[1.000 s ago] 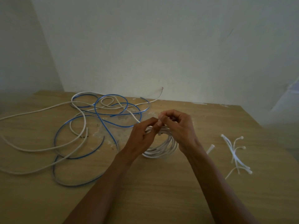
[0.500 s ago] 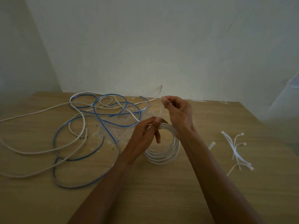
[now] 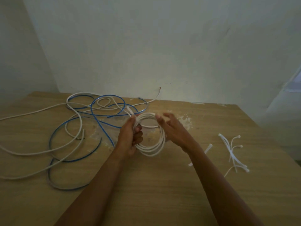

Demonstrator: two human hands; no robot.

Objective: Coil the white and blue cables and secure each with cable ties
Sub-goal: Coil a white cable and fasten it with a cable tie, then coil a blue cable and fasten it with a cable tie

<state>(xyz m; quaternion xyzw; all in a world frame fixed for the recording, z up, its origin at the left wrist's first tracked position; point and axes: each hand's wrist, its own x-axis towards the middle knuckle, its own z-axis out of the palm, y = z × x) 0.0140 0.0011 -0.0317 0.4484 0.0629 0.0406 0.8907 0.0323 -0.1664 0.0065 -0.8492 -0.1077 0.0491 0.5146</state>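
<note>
Pale plastered walls meet in a corner behind a light wooden worktop [image 3: 162,193], which carries everything in play. Above its middle the left hand [image 3: 129,139] has its fingers [image 3: 138,136] curled shut around the left side of a coiled white cable of several round loops [image 3: 153,150], gripping the bundle where a cable tie seems to sit, its pale tail poking up past the knuckles; whether that tie is fully cinched I cannot tell. The right hand [image 3: 172,129] is spread, fingers loosely apart, resting against the coil's right side without closing on anything.

To the left, a long blue cable [image 3: 97,124] and more loose white cable [image 3: 48,149] sprawl in overlapping loops across the worktop, uncoiled. To the right, well apart from the hands, lies a small heap of white plastic cable ties [image 3: 232,154], with a single tie [image 3: 208,147] nearer, partly hidden by the right forearm.

By my reading, the step in hand is securing the first white coil. Next the right hand should probably check or add a tie on the opposite side, so a reach to the heap is called for while the left keeps the loops from springing open. The blue cable remains to be coiled.
</note>
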